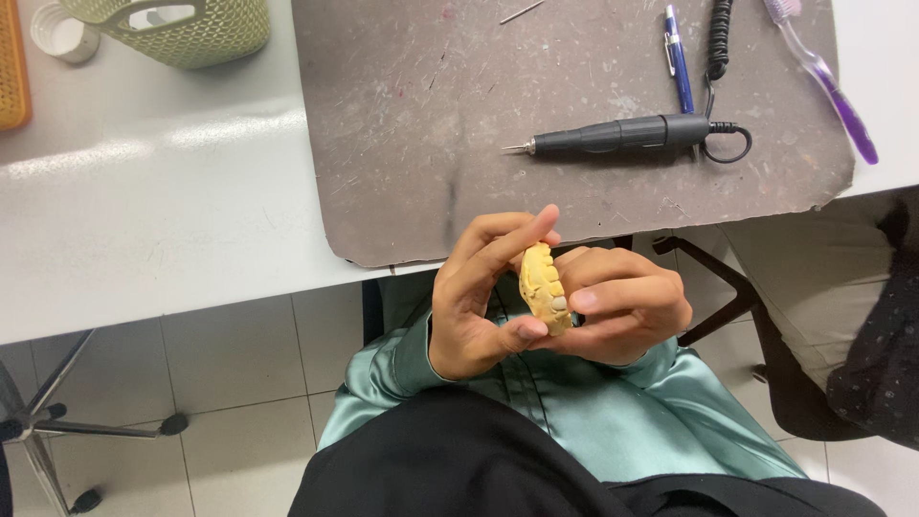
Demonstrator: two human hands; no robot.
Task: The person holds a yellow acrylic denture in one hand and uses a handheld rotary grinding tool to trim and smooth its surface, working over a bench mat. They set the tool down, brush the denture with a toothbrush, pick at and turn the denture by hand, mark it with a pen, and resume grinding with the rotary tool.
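A worn brown mat (498,124) lies on the white table (144,220), and on its right part rest a black rotary handpiece (622,134) (coiled black cord (720,38) running up from its rear), 1 blue pen (678,57) just above it and 1 purple toothbrush (831,81) over the mat's right edge. Left of the mat, at the table's far edge, stand a pale green basket (172,27), a small white cup (63,33) and an orange tray (11,62).

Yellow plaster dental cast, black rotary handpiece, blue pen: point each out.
Yellow plaster dental cast (544,287), head view, tooth row.
Black rotary handpiece (622,133), head view, mid-barrel.
Blue pen (679,65), head view, mid-shaft.
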